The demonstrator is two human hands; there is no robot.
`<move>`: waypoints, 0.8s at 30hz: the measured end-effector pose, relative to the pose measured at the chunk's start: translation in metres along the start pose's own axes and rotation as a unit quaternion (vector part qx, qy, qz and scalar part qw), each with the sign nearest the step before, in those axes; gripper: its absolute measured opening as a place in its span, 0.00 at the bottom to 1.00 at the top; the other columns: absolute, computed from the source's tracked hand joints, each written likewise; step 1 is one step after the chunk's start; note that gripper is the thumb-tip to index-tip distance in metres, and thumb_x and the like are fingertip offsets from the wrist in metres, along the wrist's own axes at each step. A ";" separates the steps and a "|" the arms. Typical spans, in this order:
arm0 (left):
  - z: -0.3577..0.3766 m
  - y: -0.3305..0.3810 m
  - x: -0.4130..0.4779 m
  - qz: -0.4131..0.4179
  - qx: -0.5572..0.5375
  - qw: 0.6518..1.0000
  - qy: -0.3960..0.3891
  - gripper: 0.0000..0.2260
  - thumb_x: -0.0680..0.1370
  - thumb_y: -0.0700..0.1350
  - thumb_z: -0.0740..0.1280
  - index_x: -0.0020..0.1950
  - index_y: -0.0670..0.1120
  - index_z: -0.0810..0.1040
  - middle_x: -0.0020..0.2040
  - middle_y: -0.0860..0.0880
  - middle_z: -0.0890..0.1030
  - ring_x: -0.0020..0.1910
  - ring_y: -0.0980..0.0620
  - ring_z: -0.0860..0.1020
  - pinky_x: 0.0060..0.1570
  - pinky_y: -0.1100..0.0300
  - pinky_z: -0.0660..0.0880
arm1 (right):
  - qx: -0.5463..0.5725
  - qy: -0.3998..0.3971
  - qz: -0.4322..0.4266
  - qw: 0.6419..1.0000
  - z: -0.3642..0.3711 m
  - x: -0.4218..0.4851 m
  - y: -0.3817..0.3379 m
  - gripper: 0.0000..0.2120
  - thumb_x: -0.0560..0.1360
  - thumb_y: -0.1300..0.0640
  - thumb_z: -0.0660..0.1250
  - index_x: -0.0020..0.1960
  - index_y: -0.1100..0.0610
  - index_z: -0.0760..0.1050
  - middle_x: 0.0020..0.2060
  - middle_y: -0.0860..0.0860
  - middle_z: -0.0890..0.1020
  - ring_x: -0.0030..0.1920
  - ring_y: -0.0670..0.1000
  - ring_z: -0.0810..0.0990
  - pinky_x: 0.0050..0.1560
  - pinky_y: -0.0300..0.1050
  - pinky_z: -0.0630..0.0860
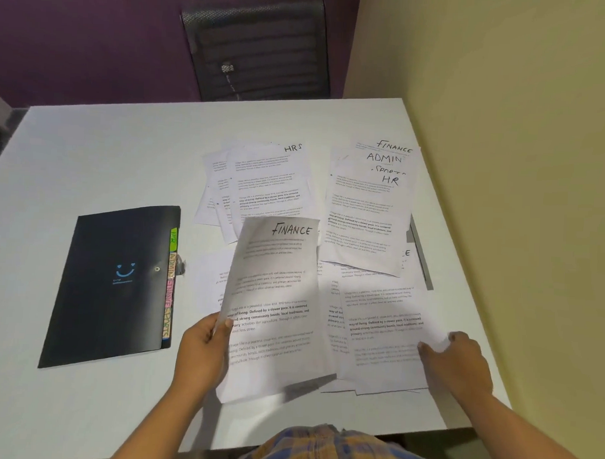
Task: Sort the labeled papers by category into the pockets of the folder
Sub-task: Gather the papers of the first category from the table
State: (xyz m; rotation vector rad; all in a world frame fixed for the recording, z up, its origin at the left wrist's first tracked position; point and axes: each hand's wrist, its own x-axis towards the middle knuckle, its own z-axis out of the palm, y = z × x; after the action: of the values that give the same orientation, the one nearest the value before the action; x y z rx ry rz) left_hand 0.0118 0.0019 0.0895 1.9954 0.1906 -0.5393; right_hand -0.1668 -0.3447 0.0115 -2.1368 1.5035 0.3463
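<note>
One floppy FINANCE sheet (274,297) sits pinched in left fingers (226,323), right fingers (426,349) pinch lower-right pile (383,318); sheet might crumple entering folder (114,284).

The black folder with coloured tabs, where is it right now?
In the head view the black folder lies closed at the left of the white table, just left of the FINANCE sheet that the left hand holds.
</note>
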 end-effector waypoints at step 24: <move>0.034 0.019 0.012 -0.027 -0.071 0.997 -0.028 0.08 0.82 0.42 0.63 0.50 0.47 0.82 0.46 0.48 0.86 0.46 0.46 0.83 0.46 0.55 0.78 | 0.292 0.063 0.004 0.954 -0.053 -0.049 0.053 0.06 0.78 0.63 0.68 0.53 0.60 0.82 0.45 0.57 0.84 0.40 0.54 0.80 0.33 0.42 0.74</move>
State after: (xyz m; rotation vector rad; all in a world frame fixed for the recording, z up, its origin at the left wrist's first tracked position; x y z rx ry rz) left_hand 0.0192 -0.0381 0.0865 1.8386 0.2420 -0.5987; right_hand -0.2374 -0.3473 0.0666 -1.6992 1.4532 -0.2192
